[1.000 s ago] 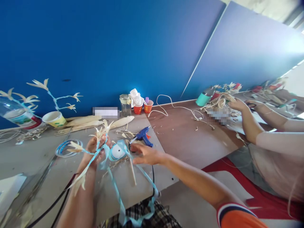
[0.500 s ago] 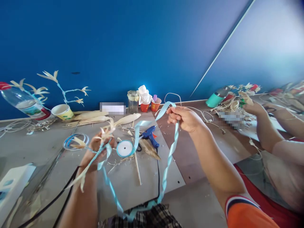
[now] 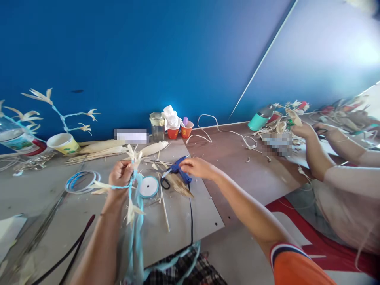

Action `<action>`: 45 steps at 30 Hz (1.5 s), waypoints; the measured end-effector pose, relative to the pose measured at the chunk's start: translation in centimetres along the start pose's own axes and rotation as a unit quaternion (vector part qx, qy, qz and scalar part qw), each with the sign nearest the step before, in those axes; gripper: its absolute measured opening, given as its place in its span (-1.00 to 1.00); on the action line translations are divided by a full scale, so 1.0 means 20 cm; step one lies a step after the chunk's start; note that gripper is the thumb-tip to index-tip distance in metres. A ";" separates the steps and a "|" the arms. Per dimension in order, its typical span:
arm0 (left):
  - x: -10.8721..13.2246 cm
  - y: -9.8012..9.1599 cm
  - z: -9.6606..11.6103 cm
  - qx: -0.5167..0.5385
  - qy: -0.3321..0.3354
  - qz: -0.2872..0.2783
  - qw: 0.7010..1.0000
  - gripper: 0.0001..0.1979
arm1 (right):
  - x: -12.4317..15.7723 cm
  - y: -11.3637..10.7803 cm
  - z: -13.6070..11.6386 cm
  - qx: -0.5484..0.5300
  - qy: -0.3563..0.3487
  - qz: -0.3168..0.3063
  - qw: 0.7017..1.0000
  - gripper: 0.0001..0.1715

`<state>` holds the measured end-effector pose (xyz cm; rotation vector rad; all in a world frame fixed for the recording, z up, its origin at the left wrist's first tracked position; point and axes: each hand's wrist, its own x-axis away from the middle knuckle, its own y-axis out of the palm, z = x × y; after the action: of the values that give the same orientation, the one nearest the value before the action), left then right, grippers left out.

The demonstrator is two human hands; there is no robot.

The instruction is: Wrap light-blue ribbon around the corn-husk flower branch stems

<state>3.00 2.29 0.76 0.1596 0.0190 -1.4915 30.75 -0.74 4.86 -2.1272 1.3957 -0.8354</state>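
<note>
My left hand (image 3: 121,174) is closed on a flower stem (image 3: 130,186) wrapped in light blue ribbon, with pale dried-husk petals at its tips. A loose light blue ribbon (image 3: 139,225) hangs from beside the stem down to my lap. My right hand (image 3: 198,168) reaches over a blue glue gun (image 3: 177,165), its fingers stretched out at the gun's body; whether they grip it is hard to see. Between the hands lie a ribbon spool (image 3: 149,187) with a white face and black-handled scissors (image 3: 165,182), partly covered.
Pale husks (image 3: 101,147), a glass jar (image 3: 157,126) and red paper cups (image 3: 186,129) stand along the wall. At left are a yellow cup (image 3: 63,143) holding a finished stem and a coil (image 3: 83,182). A co-worker's hands (image 3: 303,130) work at right.
My right hand has let go of the ribbon and moved down to the glue gun. The ribbon loop has dropped towards my lap. The stem in my left hand has turned more upright.
</note>
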 end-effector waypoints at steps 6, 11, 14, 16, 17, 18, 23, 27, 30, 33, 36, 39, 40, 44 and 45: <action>0.02 0.05 -0.06 -0.155 0.072 0.001 0.985 -0.85 | -0.08 0.19 0.09 0.232 0.114 0.098 0.961 -0.42; 0.04 0.07 -0.09 -0.193 0.074 -0.008 0.978 -0.87 | -0.08 0.23 0.03 0.292 0.132 0.079 0.944 -0.41; 0.04 0.07 -0.10 -0.175 0.046 -0.010 0.983 -0.86 | -0.07 0.22 0.02 0.303 0.125 0.073 0.942 -0.41; 0.05 0.07 -0.10 -0.168 0.026 -0.013 0.985 -0.84 | -0.05 0.21 0.03 0.296 0.115 0.087 0.944 -0.44; 0.05 0.07 -0.10 -0.169 0.020 -0.016 0.985 -0.84 | -0.04 0.20 0.04 0.287 0.109 0.099 0.947 -0.45; 0.05 0.07 -0.10 -0.171 0.015 -0.019 0.985 -0.83 | -0.03 0.20 0.04 0.273 0.104 0.115 0.950 -0.47; 0.05 0.07 -0.10 -0.159 -0.003 -0.034 0.987 -0.81 | 0.04 0.15 0.11 0.113 0.092 0.204 0.968 -0.53; 0.05 0.08 -0.10 -0.141 -0.020 -0.036 0.989 -0.82 | 0.10 0.12 0.14 -0.257 0.045 0.256 0.931 -0.69; 0.05 0.10 -0.08 -0.131 -0.037 -0.050 0.989 -0.82 | 0.13 0.12 0.11 -0.528 -0.005 0.228 0.818 -0.67; 0.06 0.11 -0.07 -0.127 -0.034 -0.048 0.990 -0.84 | 0.13 0.13 0.03 -0.609 -0.033 0.154 0.777 -0.59; 0.07 0.13 -0.05 -0.129 -0.033 -0.058 0.989 -0.85 | 0.10 0.17 -0.04 -0.574 -0.040 0.079 0.814 -0.60; 0.08 0.13 -0.05 -0.131 -0.055 -0.074 0.987 -0.82 | 0.06 0.21 -0.08 -0.500 -0.070 0.056 0.862 -0.70; 0.08 0.12 -0.06 -0.138 -0.056 -0.075 0.986 -0.81 | 0.04 0.23 -0.08 -0.477 -0.080 0.055 0.873 -0.73; 0.08 0.11 -0.06 -0.176 -0.037 -0.080 0.980 -0.82 | 0.00 0.26 -0.05 -0.450 -0.077 0.058 0.888 -0.75; 0.08 0.11 -0.06 -0.182 -0.038 -0.081 0.979 -0.82 | -0.01 0.27 -0.04 -0.452 -0.070 0.065 0.887 -0.76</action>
<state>5.41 0.97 -0.44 -0.1992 0.2471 -1.6282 26.73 -2.59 1.82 -2.5954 2.0735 0.0963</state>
